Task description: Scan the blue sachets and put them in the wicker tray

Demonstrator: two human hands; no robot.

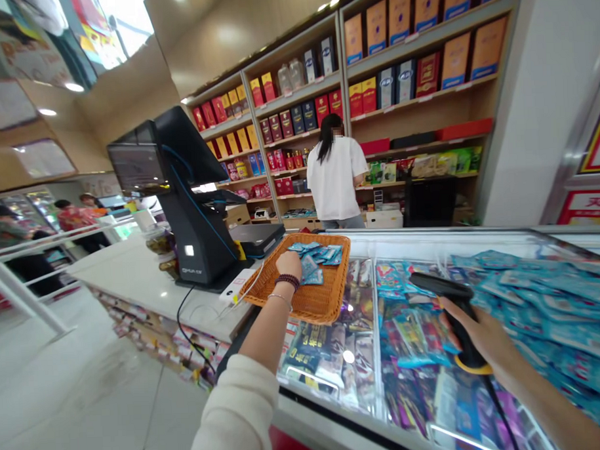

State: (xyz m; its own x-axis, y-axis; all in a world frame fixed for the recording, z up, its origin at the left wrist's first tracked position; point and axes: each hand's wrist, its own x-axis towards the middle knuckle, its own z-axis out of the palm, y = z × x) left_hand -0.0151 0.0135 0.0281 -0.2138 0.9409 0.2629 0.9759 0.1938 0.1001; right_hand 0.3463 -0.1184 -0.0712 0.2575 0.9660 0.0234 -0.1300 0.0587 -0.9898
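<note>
An orange wicker basket (pixel 322 306) rests at the freezer's left end, near the counter. Several small blue packets (pixel 311 267) lie inside it. My left hand (pixel 288 265) reaches over the basket beside the packets, its fingers curled; whether they grip a packet is hidden. A bracelet of dark beads and a thin bangle circle that wrist. On the right, my right hand (pixel 474 334) is wrapped round the handle of a black barcode scanner (pixel 442 285), above the freezer's glass. Its cable hangs down below the hand.
A black checkout terminal (pixel 197 235) stands on the white counter (pixel 109 258) at left. The glass-topped freezer (pixel 379 380) holds colourful packages, with many blue packets (pixel 553 308) at right. A person in a white shirt (pixel 335 178) faces the shelves behind.
</note>
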